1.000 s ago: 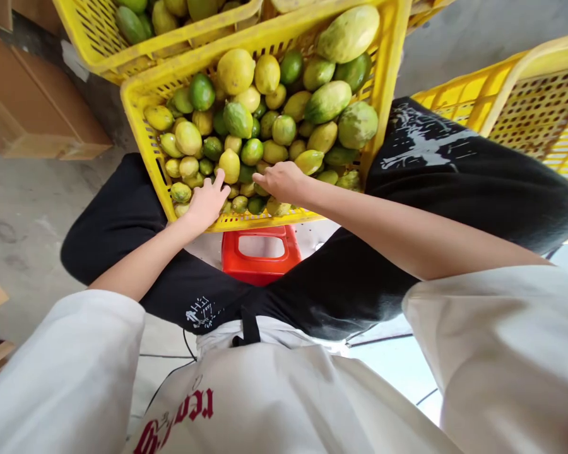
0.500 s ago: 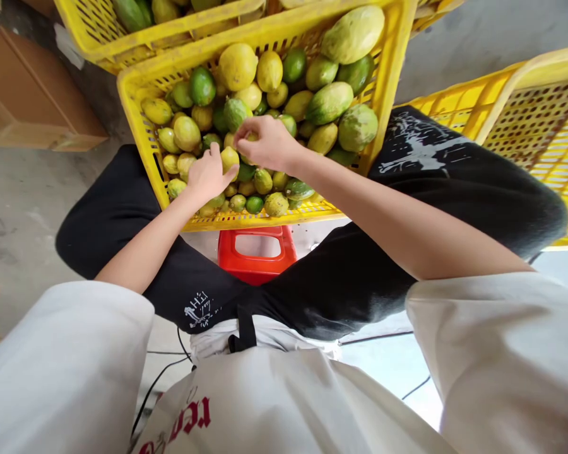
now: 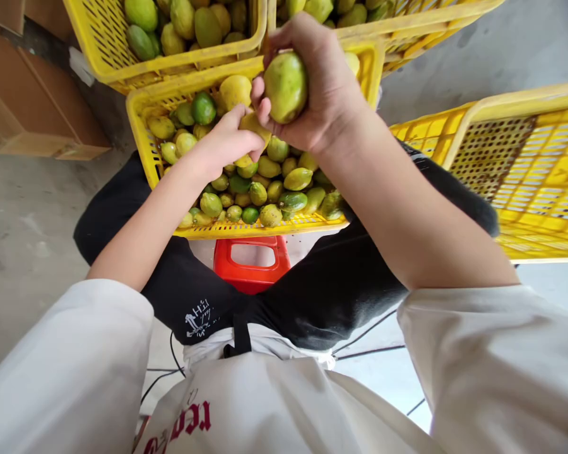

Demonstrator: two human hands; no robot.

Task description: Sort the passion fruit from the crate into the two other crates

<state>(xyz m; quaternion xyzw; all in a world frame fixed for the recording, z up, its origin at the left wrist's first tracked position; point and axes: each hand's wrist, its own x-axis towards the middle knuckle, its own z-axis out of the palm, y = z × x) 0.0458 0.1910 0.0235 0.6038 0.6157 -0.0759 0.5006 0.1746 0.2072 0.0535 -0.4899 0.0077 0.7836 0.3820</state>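
My right hand [image 3: 334, 82] is raised over the yellow crate [image 3: 133, 113], fingers wrapped round a large green-yellow lemon [image 3: 285, 87]. Below it and to the left, my left hand [image 3: 227, 140] has its thumb and fingers around a yellow lemon [image 3: 255, 128], just above the pile. Lemons of mixed yellow and green fill the crate, among them a dark green one [image 3: 203, 108] and a big yellow one [image 3: 235, 92]. My right hand and forearm hide the crate's right part.
Behind stand two more yellow crates of lemons, one at left [image 3: 184, 58] and one at right [image 3: 435, 19]. Another yellow crate [image 3: 478, 110] is at my right. A red stool [image 3: 252, 277] lies between my legs, and a cardboard box [image 3: 42, 101] stands far left.
My right hand has risen from the pile, up and to the right, with the green-yellow lemon in it. My left hand has moved right and away from me and now grips a lemon.
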